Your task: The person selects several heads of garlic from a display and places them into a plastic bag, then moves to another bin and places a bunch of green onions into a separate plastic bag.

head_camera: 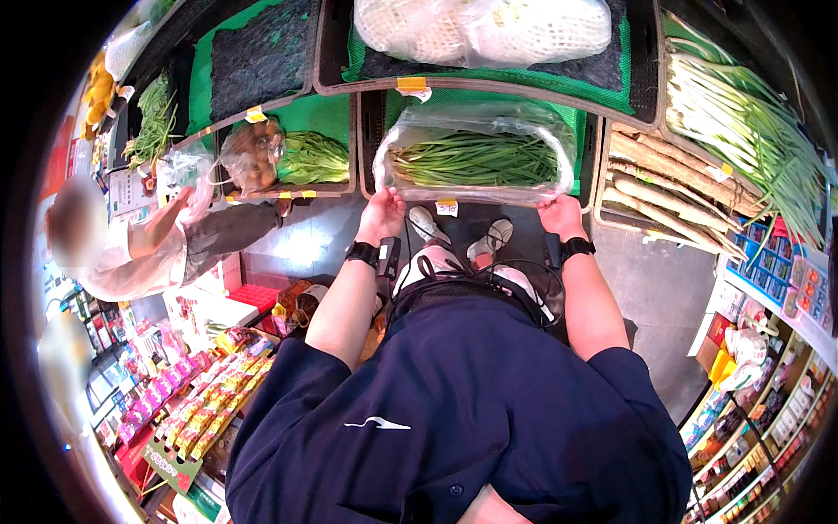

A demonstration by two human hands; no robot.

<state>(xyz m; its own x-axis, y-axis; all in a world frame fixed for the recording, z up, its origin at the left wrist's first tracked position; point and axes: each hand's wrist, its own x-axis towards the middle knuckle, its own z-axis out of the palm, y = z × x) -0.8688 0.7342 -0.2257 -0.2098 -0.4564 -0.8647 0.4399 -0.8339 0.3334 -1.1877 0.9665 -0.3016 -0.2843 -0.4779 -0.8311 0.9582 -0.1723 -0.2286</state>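
A clear plastic bag lies in the middle crate, its mouth spread wide with the rim rolled back. Inside it is a heap of long green leafy stalks, seemingly garlic chives. At the bag's near left corner, my left hand pinches the rolled rim. My right hand grips the same rim at the near right corner. Both wrists wear black straps. Green mesh lines the crate around the bag, and a handwritten price tag hangs at its front edge.
Left stands a crate with leafy greens and bagged brown produce; right, long pale roots and green onions. White netted produce sits behind. A person stands at the left. Packaged goods fill a lower left display.
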